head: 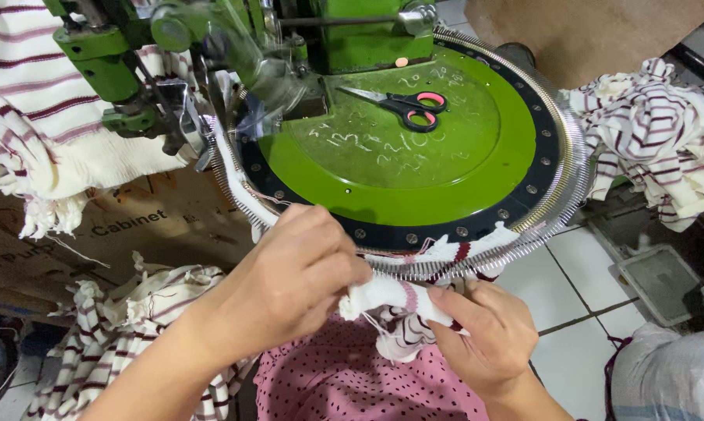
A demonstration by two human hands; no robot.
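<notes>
Both hands are pinching the striped knit (389, 300) right under the needle ring (445, 263). Left hand (293, 273) grips its left end, right hand (488, 335) the right, so the fabric runs side to side along the rim, touching it.

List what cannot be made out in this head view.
- Left hand fingertips: hidden behind the striped knit fabric they pinch.
- Machine head: upper part cut by the top edge, partly motion-blurred.
- Needle ring: individual points too fine.
- Right hand palm: faces away.
</notes>
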